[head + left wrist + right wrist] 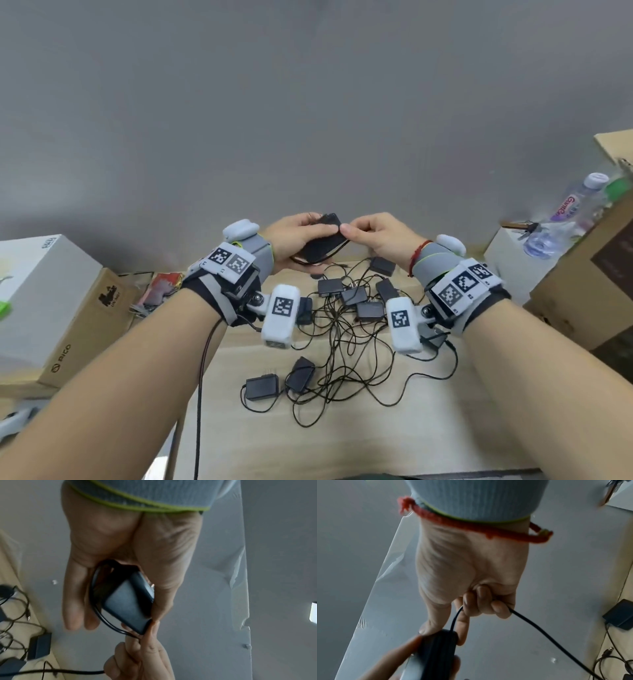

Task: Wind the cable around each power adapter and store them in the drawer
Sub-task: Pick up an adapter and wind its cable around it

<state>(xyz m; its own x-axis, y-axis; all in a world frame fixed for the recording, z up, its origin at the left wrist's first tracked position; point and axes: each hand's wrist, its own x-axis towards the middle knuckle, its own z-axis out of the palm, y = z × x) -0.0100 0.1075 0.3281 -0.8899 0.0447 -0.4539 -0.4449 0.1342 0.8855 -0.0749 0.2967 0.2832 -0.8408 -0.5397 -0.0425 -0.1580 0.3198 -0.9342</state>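
Note:
My left hand [294,240] holds a black power adapter [320,241] up above the far side of the wooden table [445,428], thumb on one edge and fingers on the other. In the left wrist view the adapter [126,604] has thin black cable [96,593] looped around it. My right hand [370,236] pinches that cable at the adapter's right end; the right wrist view shows its curled fingers [488,605] gripping the cable [539,630], which trails down toward the table. Several more black adapters [262,389] lie below in a tangle of cables [346,356]. No drawer is visible.
A white box [37,294] and a brown carton [89,325] stand at the left. At the right are a white box [507,260], a plastic water bottle [565,219] and a large cardboard box [589,284]. A grey wall rises behind the table.

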